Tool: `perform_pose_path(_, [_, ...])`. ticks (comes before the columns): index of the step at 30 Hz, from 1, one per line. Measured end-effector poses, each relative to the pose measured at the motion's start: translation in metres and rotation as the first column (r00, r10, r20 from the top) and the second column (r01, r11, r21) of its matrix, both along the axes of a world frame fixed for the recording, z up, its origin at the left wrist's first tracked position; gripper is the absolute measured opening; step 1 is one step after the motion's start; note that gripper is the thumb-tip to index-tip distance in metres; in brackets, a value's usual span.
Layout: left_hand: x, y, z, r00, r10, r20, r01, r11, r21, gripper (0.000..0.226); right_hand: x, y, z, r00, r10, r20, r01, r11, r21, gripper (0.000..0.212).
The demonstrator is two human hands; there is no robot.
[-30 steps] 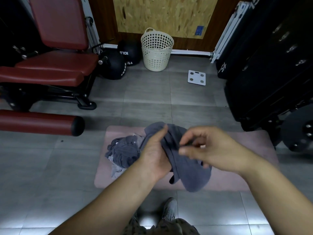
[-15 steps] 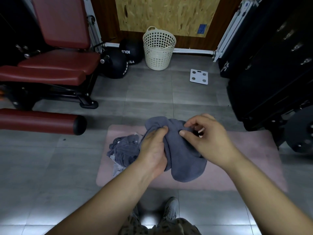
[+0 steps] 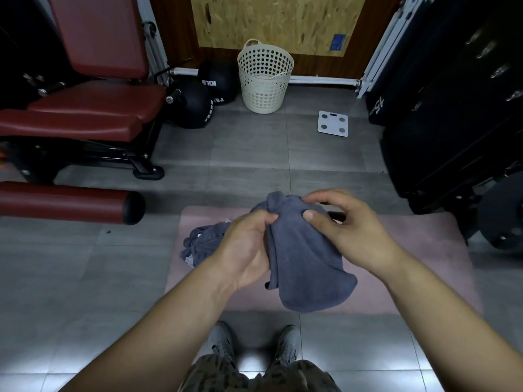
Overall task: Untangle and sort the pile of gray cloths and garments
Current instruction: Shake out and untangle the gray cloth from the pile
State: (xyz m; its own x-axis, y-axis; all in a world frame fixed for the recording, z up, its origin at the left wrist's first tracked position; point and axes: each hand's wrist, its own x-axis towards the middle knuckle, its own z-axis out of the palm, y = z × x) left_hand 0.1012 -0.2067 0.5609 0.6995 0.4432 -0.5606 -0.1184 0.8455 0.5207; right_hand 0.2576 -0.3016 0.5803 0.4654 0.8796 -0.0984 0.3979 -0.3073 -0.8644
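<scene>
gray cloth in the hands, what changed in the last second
The right hand moved up the gray cloth and now pinches its top fold. The left hand kept its grip, its thumb now curled onto the cloth. The pile of cloths stayed on the pink mat.

White lettering reading "10LB" is printed on the rear black medicine ball [image 3: 219, 80]. More white letters are carried on the nearer medicine ball [image 3: 192, 108], but they cannot be made out. The number "15", followed by small unclear letters, is marked sideways on the black block [image 3: 377, 106] at the right. A blue label [image 3: 338, 42] is fixed to the chipboard panel [image 3: 268, 21], its print too small to be read.
</scene>
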Motion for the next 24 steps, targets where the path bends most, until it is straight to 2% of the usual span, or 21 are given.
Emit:
perform_pose_path(1, [0.002, 0.0, 0.003, 1.0, -0.017, 0.008, 0.017, 1.0, -0.001, 0.039, -0.003, 0.001, -0.004, 0.998, 0.056, 0.025, -0.056, 0.998, 0.007, 0.021])
perform_pose_path(3, [0.006, -0.002, 0.006, 0.999, -0.038, -0.008, 0.038, 0.999, 0.029, 0.041, -0.009, 0.004, -0.014, 0.967, 0.188, 0.174, -0.187, 0.982, -0.019, 0.033])
perform_pose_path(4, [0.007, -0.002, 0.004, 0.999, -0.03, -0.035, 0.032, 0.998, 0.06, 0.042, -0.011, 0.005, -0.018, 0.954, 0.237, 0.182, -0.234, 0.971, -0.038, 0.037])
perform_pose_path(5, [0.007, -0.003, 0.003, 0.997, -0.02, -0.071, 0.026, 0.996, 0.09, 0.038, -0.011, 0.007, -0.018, 0.964, 0.258, 0.058, -0.257, 0.966, -0.026, 0.039])
perform_pose_path(6, [0.007, -0.002, 0.001, 0.995, -0.012, -0.098, 0.023, 0.994, 0.106, 0.029, -0.008, 0.006, -0.016, 0.959, 0.228, -0.167, -0.226, 0.974, 0.034, 0.04])
perform_pose_path(7, [0.005, 0.001, -0.001, 0.994, -0.007, -0.112, 0.019, 0.994, 0.108, 0.021, -0.004, 0.005, -0.013, 0.904, 0.144, -0.403, -0.112, 0.988, 0.101, 0.039])
perform_pose_path(8, [0.005, 0.003, 0.0, 0.993, 0.007, -0.121, 0.004, 0.996, 0.094, 0.015, 0.002, 0.004, -0.015, 0.827, 0.016, -0.561, 0.055, 0.992, 0.11, 0.033])
perform_pose_path(9, [0.004, 0.008, 0.0, 0.991, 0.042, -0.129, -0.034, 0.997, 0.066, 0.011, 0.01, 0.001, -0.02, 0.774, -0.133, -0.619, 0.198, 0.98, 0.036, 0.023])
perform_pose_path(10, [0.002, 0.013, 0.001, 0.989, 0.087, -0.12, -0.083, 0.996, 0.039, 0.01, 0.017, -0.002, -0.027, 0.74, -0.257, -0.621, 0.27, 0.96, -0.075, 0.023])
perform_pose_path(11, [0.0, 0.017, 0.004, 0.988, 0.118, -0.097, -0.117, 0.993, 0.018, 0.011, 0.022, -0.005, -0.034, 0.705, -0.336, -0.624, 0.263, 0.942, -0.21, 0.04])
perform_pose_path(12, [-0.001, 0.021, 0.005, 0.991, 0.121, -0.057, -0.121, 0.993, -0.007, 0.013, 0.023, -0.01, -0.041, 0.649, -0.356, -0.672, 0.172, 0.929, -0.327, 0.06])
perform_pose_path(13, [-0.002, 0.023, 0.007, 0.995, 0.102, -0.013, -0.102, 0.994, -0.037, 0.02, 0.024, -0.014, -0.046, 0.563, -0.345, -0.751, 0.064, 0.924, -0.377, 0.075])
perform_pose_path(14, [-0.004, 0.025, 0.009, 0.997, 0.077, 0.016, -0.076, 0.995, -0.059, 0.03, 0.023, -0.016, -0.05, 0.471, -0.335, -0.816, -0.014, 0.922, -0.387, 0.084])
perform_pose_path(16, [-0.006, 0.028, 0.008, 0.999, 0.024, 0.031, -0.022, 0.997, -0.07, 0.045, 0.025, -0.019, -0.058, 0.366, -0.295, -0.882, -0.068, 0.937, -0.342, 0.096])
perform_pose_path(18, [-0.008, 0.033, 0.007, 0.999, -0.02, 0.045, 0.022, 0.998, -0.06, 0.054, 0.024, -0.015, -0.058, 0.359, -0.246, -0.901, -0.056, 0.957, -0.283, 0.088])
perform_pose_path(21, [-0.014, 0.042, 0.008, 0.998, -0.055, 0.043, 0.056, 0.998, -0.024, 0.065, 0.027, -0.007, -0.05, 0.387, -0.182, -0.904, -0.006, 0.98, -0.199, 0.044])
perform_pose_path(22, [-0.017, 0.045, 0.009, 0.996, -0.072, 0.048, 0.071, 0.997, 0.017, 0.069, 0.031, -0.007, -0.05, 0.396, -0.156, -0.905, 0.011, 0.986, -0.166, 0.044])
perform_pose_path(24, [-0.02, 0.049, 0.009, 0.991, -0.128, 0.036, 0.122, 0.984, 0.133, 0.077, 0.041, -0.008, -0.045, 0.442, -0.149, -0.885, 0.051, 0.989, -0.141, 0.061])
